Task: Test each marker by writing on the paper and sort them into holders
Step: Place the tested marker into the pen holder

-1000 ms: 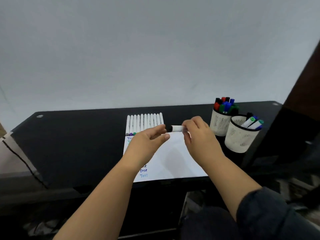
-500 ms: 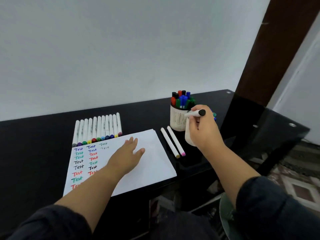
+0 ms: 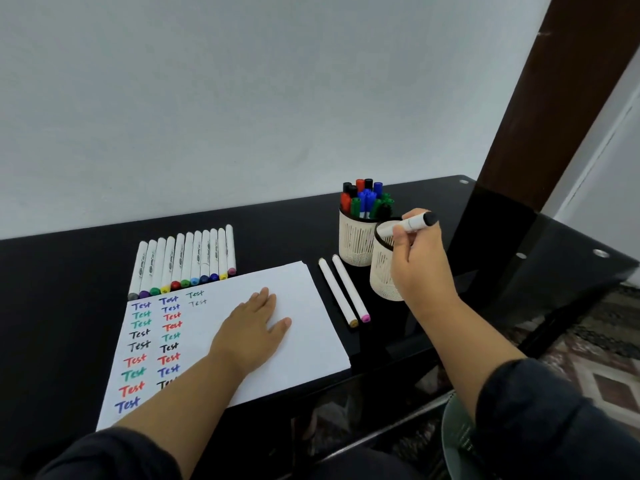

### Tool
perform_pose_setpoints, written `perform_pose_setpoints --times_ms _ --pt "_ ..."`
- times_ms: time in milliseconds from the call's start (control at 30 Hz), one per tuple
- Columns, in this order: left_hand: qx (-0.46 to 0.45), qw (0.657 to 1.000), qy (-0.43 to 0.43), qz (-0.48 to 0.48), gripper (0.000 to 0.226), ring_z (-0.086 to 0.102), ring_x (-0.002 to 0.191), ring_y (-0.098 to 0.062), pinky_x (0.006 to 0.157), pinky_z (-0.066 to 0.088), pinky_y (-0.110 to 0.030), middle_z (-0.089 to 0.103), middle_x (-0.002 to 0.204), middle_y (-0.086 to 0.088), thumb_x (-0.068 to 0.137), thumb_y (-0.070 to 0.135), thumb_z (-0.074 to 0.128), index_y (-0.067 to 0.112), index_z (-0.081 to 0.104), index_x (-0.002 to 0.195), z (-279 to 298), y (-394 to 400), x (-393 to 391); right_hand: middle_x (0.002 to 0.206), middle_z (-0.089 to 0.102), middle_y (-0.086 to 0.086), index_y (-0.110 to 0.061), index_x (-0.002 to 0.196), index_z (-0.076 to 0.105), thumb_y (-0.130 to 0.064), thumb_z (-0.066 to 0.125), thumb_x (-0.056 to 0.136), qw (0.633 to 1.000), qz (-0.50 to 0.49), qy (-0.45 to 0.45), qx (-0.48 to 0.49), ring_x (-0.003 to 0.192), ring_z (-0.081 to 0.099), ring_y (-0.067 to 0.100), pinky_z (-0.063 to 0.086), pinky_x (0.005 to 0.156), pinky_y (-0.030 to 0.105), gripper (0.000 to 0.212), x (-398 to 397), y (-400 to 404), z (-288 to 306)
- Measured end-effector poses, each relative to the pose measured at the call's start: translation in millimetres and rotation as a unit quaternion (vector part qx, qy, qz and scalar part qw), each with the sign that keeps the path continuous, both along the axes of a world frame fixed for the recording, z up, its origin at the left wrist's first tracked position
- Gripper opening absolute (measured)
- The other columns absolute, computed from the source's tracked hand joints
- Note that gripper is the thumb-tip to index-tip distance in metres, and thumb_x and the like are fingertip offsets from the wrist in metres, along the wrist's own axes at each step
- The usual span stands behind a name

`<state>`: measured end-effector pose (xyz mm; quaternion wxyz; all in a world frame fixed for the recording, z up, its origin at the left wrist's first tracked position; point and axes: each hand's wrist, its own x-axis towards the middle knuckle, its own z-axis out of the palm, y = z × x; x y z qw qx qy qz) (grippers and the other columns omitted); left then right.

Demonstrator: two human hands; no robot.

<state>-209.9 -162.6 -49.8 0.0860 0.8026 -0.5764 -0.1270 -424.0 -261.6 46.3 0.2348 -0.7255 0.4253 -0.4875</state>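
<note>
Far holder (image 3: 356,242) is full of capped markers; right grip (image 3: 417,268) grasps a marker (image 3: 408,224) over the near holder (image 3: 381,271); left grip (image 3: 254,327) rests flat, released, on paper (image 3: 304,306)

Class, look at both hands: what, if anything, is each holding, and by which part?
The right hand grips a black-capped marker around its middle. The left hand holds nothing, resting flat on the paper.

Table: black glossy top (image 3: 69,271), against a white wall.
Paper: white sheet (image 3: 311,327) near the front edge.
Marker row: white markers (image 3: 187,261) just behind the paper.
Loose markers: two (image 3: 343,289) right of the paper.
Holders: two mesh cups (image 3: 356,244), side by side.
</note>
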Motion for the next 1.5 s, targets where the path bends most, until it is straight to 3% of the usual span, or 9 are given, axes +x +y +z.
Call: perform_pose_setpoints --times_ms 167,300,500,633,733,833,1000,1233,1500 --pt "-0.006 1.000 0.003 0.003 0.062 0.000 0.144 -0.008 0.116 0.003 -0.026 -0.003 0.158 0.008 0.098 0.049 0.025 0.021 0.008 0.151 -1 2 0 0.091 0.051 0.001 -0.013 0.099 0.039 -0.022 0.041 0.100 0.995 -0.035 0.094 0.005 0.082 0.051 0.015 0.034 0.054 0.019 0.009 3 -10 0" --pt "-0.011 1.000 0.006 0.006 0.062 0.000 0.144 -0.007 0.116 0.002 -0.026 -0.002 0.158 0.009 0.099 0.049 0.025 0.021 0.008 0.151 0 2 -1 0.099 0.056 0.008 -0.008 0.107 0.044 -0.026 0.043 0.099 0.983 -0.061 0.169 0.036 0.091 0.054 0.024 0.043 0.067 0.034 0.019 8 -20 8" --pt "-0.011 1.000 0.007 0.009 0.061 0.000 0.144 -0.007 0.116 0.003 -0.026 -0.002 0.157 0.010 0.099 0.048 0.026 0.021 0.008 0.151 2 3 -2 0.091 0.055 0.007 -0.008 0.106 0.049 -0.031 0.042 0.099 0.943 -0.084 0.305 0.098 0.079 0.050 0.023 0.038 0.062 0.030 0.025 10 -33 19" --pt "-0.008 1.000 0.005 0.009 0.061 0.000 0.144 -0.007 0.116 0.003 -0.026 -0.003 0.157 0.010 0.099 0.049 0.025 0.022 0.008 0.151 1 1 -2 0.075 0.054 0.005 -0.010 0.086 0.049 -0.031 0.042 0.097 0.945 -0.084 0.291 0.120 0.066 0.052 0.019 0.033 0.048 0.026 0.025 15 -38 21" --pt "-0.010 1.000 0.004 0.012 0.061 0.000 0.144 -0.007 0.116 0.002 -0.025 -0.002 0.157 0.010 0.099 0.048 0.025 0.022 0.009 0.151 -1 1 -1 0.090 0.058 0.005 -0.013 0.102 0.047 -0.026 0.046 0.096 0.968 -0.081 0.212 0.105 0.073 0.055 0.019 0.039 0.053 0.028 0.015 13 -37 19" --pt "-0.008 1.000 -0.001 0.013 0.061 0.000 0.144 -0.007 0.115 0.002 -0.025 -0.002 0.157 0.010 0.099 0.048 0.025 0.022 0.009 0.151 0 1 -2 0.090 0.063 0.005 -0.018 0.128 0.034 -0.023 0.048 0.097 0.976 -0.070 0.196 0.068 0.077 0.062 0.023 0.050 0.061 0.035 0.035 10 -30 15" --pt "0.004 1.000 -0.007 0.010 0.061 0.000 0.144 -0.008 0.115 0.003 -0.026 -0.003 0.157 0.010 0.099 0.049 0.024 0.022 0.007 0.151 0 0 -1 0.084 0.060 0.006 -0.020 0.129 0.037 -0.024 0.045 0.098 0.964 -0.061 0.258 0.019 0.072 0.057 0.023 0.047 0.059 0.035 0.032 7 -28 11" --pt "0.019 0.999 -0.035 -0.002 0.061 -0.003 0.145 -0.009 0.115 0.000 -0.026 -0.006 0.158 0.006 0.099 0.048 0.020 0.019 0.003 0.151 3 1 -5 0.122 0.055 0.010 -0.012 0.134 0.042 -0.022 0.041 0.099 0.955 -0.050 0.292 -0.010 0.106 0.056 0.025 0.044 0.076 0.033 0.036 3 -32 19" --pt "0.059 0.994 -0.090 -0.018 0.060 -0.001 0.145 -0.015 0.115 0.000 -0.029 -0.005 0.158 -0.001 0.100 0.045 0.015 0.015 0.002 0.151 15 2 -10 0.136 0.032 0.013 -0.009 0.138 0.032 -0.015 0.050 0.095 0.873 -0.025 0.474 -0.113 0.115 0.042 0.027 0.042 0.091 0.033 0.048 2 -12 35"
